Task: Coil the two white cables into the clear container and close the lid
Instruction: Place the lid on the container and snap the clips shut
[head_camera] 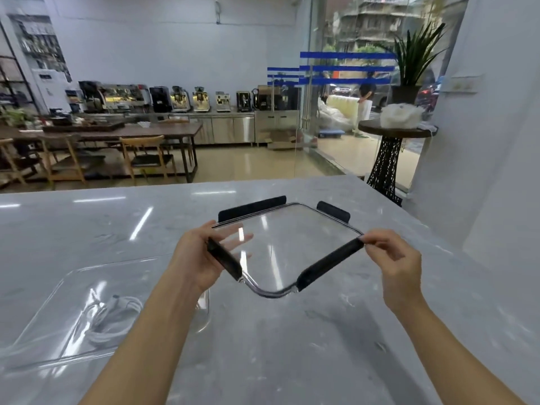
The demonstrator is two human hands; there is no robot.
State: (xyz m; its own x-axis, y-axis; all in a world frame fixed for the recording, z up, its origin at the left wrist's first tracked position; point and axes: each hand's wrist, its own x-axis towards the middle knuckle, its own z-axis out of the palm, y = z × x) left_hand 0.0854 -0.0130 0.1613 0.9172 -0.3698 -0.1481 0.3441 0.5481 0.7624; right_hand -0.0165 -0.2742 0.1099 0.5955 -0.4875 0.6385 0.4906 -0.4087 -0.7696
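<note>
A clear square lid (295, 244) with black clip flaps on its sides hangs in the air above the marble counter, one corner turned toward me. My left hand (195, 258) holds its left black flap, thumb on top and fingers under the clear panel. My right hand (397, 258) pinches the end of the right black flap. The clear container (58, 302) sits open at the lower left of the counter. White cables (114, 317) lie coiled inside it, partly hidden by my left forearm.
The grey marble counter (292, 346) stretches wide in front of me; its far edge borders a room with wooden tables and chairs. At the right stands a small round table (394, 131) next to a white wall.
</note>
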